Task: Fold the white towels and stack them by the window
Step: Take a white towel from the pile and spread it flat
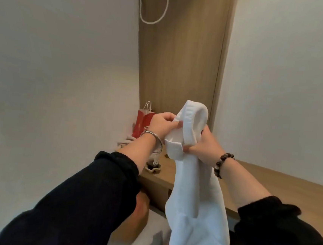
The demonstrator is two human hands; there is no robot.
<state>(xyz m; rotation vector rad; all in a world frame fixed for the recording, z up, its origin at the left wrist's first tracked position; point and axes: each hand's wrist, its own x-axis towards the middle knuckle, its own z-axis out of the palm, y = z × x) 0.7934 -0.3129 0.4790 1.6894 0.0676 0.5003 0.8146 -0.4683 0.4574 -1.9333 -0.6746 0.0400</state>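
In a pale-walled room corner, a white towel (193, 194) hangs limp in mid-air, its hemmed top edge pinched by the left hand (162, 125) and gripped by the right hand (203, 146). Soft and light, it looks best held at the hem corners. Beyond, a wooden ledge (269, 184) carries a red paper bag (142, 124).
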